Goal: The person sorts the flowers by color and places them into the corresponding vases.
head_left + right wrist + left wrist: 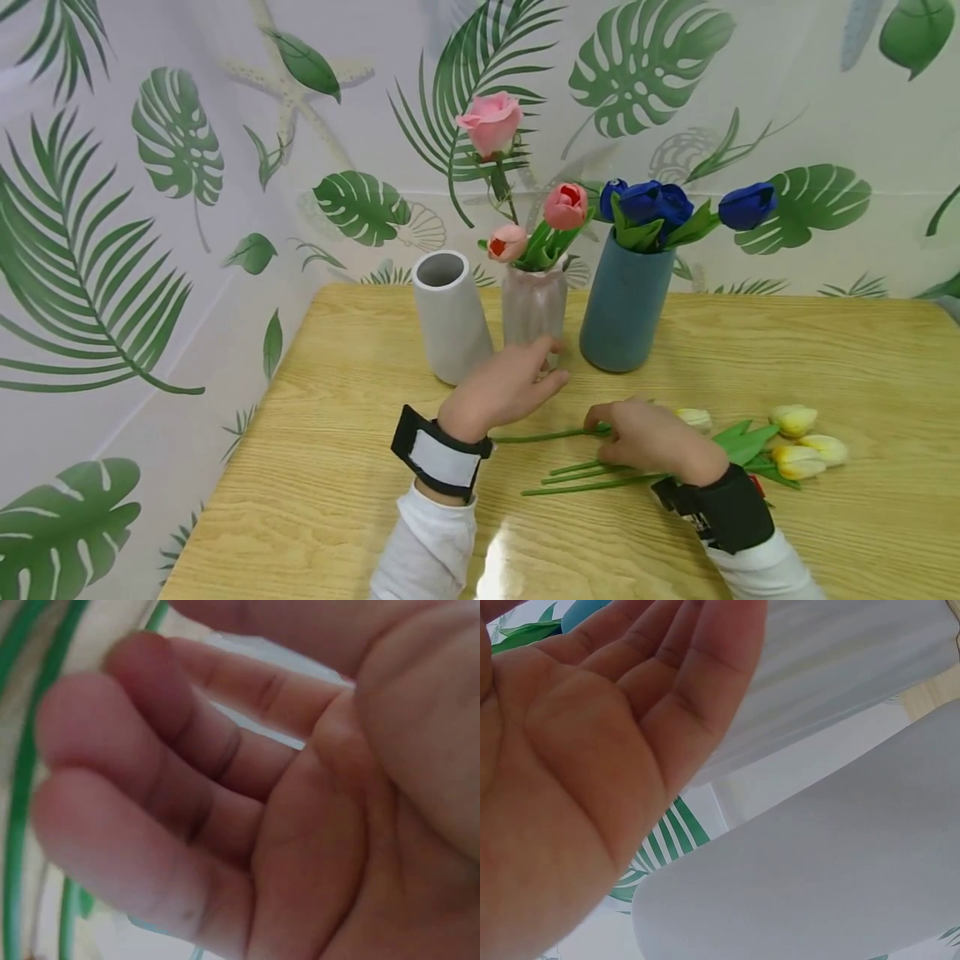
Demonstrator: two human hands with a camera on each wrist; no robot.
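Observation:
My left hand (510, 383) reaches to the front of the pinkish ribbed vase (525, 302), its fingers overlapping the lower part; the left wrist view shows a loosely bent hand with a bare palm. In that vase stand a pink rose (491, 123) and two pink tulips (566, 207). My right hand (652, 437) is over the yellow tulips (798, 461) lying on the table. Its thumb and forefinger stand apart around one green stem (543, 435); the other fingers are loosely curled, with stems (22, 795) beyond their tips.
A white vase (452, 329) without flowers stands left of the pinkish one. At its right is a blue-grey vase (626, 304) with several blue tulips (652, 204). The wooden table (315, 433) backs onto a leaf-patterned cloth (360, 125).

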